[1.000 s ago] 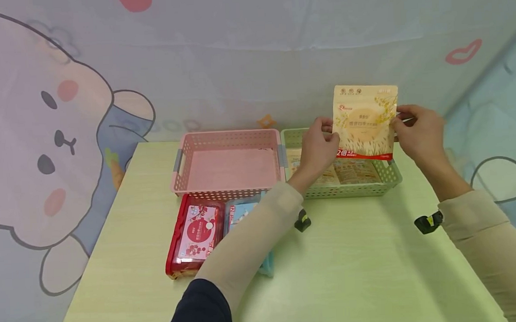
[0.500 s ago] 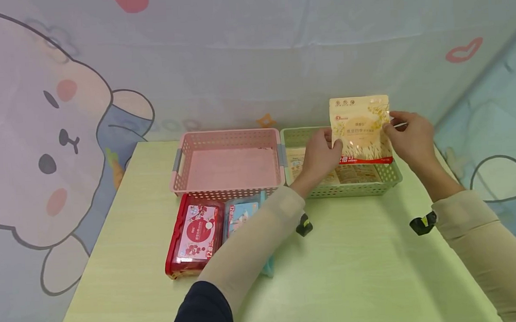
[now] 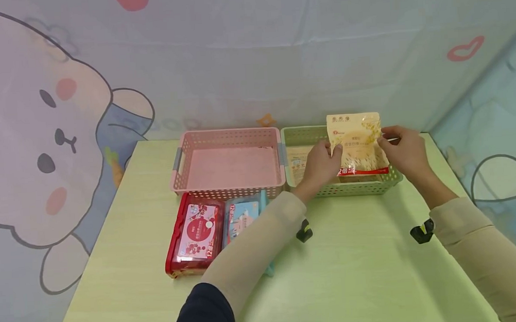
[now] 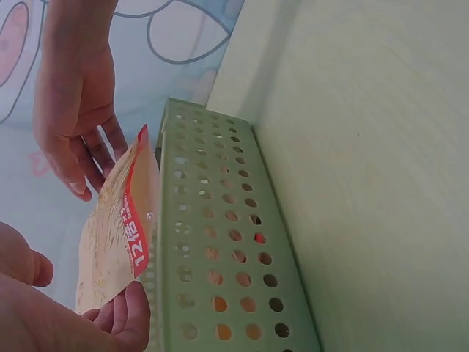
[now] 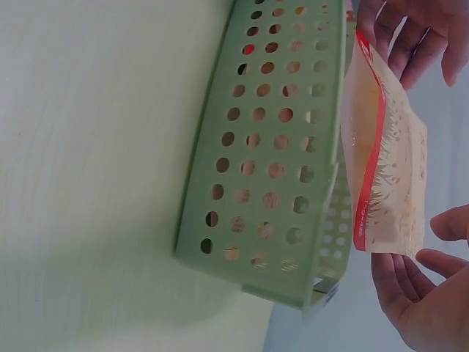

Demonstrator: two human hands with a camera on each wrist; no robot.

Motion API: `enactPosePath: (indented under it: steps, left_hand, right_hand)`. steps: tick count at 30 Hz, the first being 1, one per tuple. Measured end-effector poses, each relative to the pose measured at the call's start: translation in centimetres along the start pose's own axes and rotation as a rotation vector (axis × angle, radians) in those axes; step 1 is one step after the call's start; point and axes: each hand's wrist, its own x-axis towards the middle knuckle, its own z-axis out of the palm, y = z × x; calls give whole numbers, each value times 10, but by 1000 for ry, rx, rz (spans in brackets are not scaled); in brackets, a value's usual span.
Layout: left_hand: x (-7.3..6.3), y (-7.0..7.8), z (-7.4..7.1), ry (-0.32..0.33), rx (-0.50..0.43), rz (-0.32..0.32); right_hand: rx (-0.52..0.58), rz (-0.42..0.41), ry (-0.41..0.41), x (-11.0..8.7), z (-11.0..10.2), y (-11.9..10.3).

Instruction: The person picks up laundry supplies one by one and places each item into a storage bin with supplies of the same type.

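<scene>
A cream stand-up pouch [image 3: 358, 143] with a red bottom band is upright over the green basket [image 3: 343, 190]. My left hand [image 3: 321, 166] grips its left edge, thumb in front and fingers behind. At the opposite edge my right hand [image 3: 407, 154] holds it between thumb and fingers. Seen from the left wrist, the pouch [image 4: 121, 227] stands beside the perforated basket wall [image 4: 220, 220]; its lower edge is near the rim. Other flat packs [image 3: 297, 161] lie inside the basket, partly covered by the left hand and the pouch.
A pink basket [image 3: 232, 168] adjoins the green one on its left. In front stand a red-edged clear box [image 3: 198, 232] with a pink label and a box with a blue label [image 3: 242, 215], partly behind my left forearm. A fabric backdrop [image 3: 244, 74] hangs behind the table [image 3: 355, 263].
Both hands have lowered the pouch toward the green basket and shifted it slightly left. The right hand has come down and left with it; the boxes and baskets stay put.
</scene>
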Motion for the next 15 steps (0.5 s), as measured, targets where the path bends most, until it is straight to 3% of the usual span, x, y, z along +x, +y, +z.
enactPosePath:
  steps: [15]
  left_hand:
    - [1,-8,7,-29,13,-20]
  right_hand:
    - [-26,19,-26,0,16,17]
